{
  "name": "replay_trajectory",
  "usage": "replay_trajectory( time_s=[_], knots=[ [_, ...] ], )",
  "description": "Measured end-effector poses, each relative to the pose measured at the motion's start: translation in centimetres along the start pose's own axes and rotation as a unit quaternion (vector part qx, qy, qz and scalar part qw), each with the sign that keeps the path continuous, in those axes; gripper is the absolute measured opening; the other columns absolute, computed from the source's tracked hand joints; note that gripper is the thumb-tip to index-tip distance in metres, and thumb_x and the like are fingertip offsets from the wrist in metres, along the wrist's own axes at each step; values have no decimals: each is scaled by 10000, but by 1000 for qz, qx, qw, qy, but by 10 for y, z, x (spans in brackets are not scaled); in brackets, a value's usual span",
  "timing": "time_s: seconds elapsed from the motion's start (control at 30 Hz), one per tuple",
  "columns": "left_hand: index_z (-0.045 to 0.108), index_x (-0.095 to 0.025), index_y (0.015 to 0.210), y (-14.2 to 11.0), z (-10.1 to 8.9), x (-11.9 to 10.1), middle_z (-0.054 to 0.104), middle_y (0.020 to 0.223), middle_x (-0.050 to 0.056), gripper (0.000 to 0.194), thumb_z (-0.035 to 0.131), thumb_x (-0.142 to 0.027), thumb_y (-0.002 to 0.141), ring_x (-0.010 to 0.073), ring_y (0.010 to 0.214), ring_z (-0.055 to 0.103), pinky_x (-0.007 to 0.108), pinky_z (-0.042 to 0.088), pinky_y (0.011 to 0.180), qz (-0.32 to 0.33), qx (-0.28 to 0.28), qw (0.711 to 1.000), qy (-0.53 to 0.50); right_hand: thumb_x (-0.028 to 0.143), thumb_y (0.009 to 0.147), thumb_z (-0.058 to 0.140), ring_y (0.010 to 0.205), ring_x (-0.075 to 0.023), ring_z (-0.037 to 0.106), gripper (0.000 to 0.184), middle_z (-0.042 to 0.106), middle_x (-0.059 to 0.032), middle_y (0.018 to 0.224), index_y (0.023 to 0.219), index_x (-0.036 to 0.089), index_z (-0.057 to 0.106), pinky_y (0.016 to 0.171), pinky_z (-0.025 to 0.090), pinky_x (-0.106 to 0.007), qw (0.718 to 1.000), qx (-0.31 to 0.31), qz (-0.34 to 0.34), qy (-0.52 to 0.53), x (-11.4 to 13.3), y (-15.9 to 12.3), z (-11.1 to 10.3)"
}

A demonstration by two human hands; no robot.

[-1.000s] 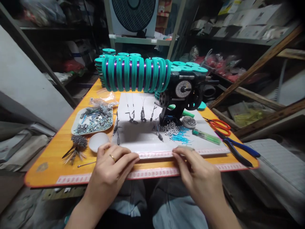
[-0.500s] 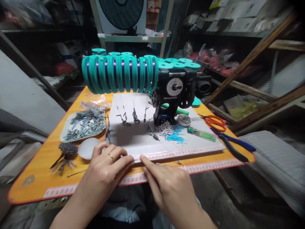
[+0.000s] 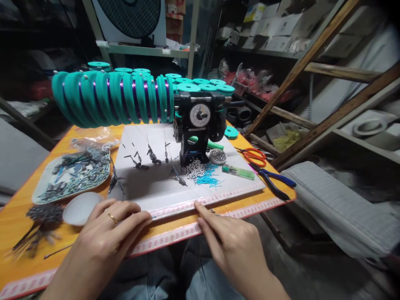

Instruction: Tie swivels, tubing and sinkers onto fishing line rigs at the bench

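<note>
My left hand (image 3: 115,233), with a ring on one finger, pinches at the front edge of the white board (image 3: 150,179). A tiny bluish tip shows at its fingertips. My right hand (image 3: 234,237) is closed at the same edge, farther right, its index fingertip on the board's pink measuring tape (image 3: 178,209) and its thumb below. A thin fishing line, barely visible, runs down toward that fingertip. Above the board is a roller wrapped in teal bands (image 3: 115,98) with purple thread between them. Small dark rigs (image 3: 153,154) hang from it on fine lines.
A black winding stand (image 3: 193,141) with a dial rises behind white beads (image 3: 195,168) and blue tubing pieces (image 3: 209,177). Pliers (image 3: 271,181) and orange-handled scissors (image 3: 254,157) lie right. A parts tray (image 3: 75,175), white dish (image 3: 79,208) and dark bundle (image 3: 40,221) sit left.
My hands have moved apart along the board's edge, widening the gap between their fingertips. The view has turned right, so the roller and table appear farther left.
</note>
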State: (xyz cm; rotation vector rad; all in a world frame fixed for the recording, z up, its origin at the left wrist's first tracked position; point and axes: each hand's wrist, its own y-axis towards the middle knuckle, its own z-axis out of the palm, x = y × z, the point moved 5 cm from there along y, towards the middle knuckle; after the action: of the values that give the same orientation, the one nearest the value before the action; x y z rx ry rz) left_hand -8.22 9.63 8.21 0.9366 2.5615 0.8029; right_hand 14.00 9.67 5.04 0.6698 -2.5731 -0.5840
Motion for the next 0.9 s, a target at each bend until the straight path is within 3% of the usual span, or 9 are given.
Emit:
replay_trajectory(
  time_s=[0.3,0.63,0.9],
  knots=[
    [687,-184,989,-3,2,1,645,914,52,194,505,-250,1007,202,844,568,340,431,820,-12,5,1000,-12,185,998,508,605,-180,720,339,791,-57,803,1296,132,662,580,462,-283,999,5,15,30,0,0,1],
    [684,-222,963,-7,4,5,613,905,36,114,585,-166,949,179,838,607,282,492,749,-83,4,996,-44,207,1009,491,563,-174,709,336,800,-65,828,1276,122,676,544,452,-293,1000,-11,5,17,1,0,0],
    [688,-205,951,-6,1,3,609,902,40,121,572,-171,956,174,822,607,277,493,735,-53,-10,998,-35,191,1004,496,592,-174,720,337,802,-74,850,1289,131,667,578,476,-271,999,-5,14,30,0,0,1]
  ],
)
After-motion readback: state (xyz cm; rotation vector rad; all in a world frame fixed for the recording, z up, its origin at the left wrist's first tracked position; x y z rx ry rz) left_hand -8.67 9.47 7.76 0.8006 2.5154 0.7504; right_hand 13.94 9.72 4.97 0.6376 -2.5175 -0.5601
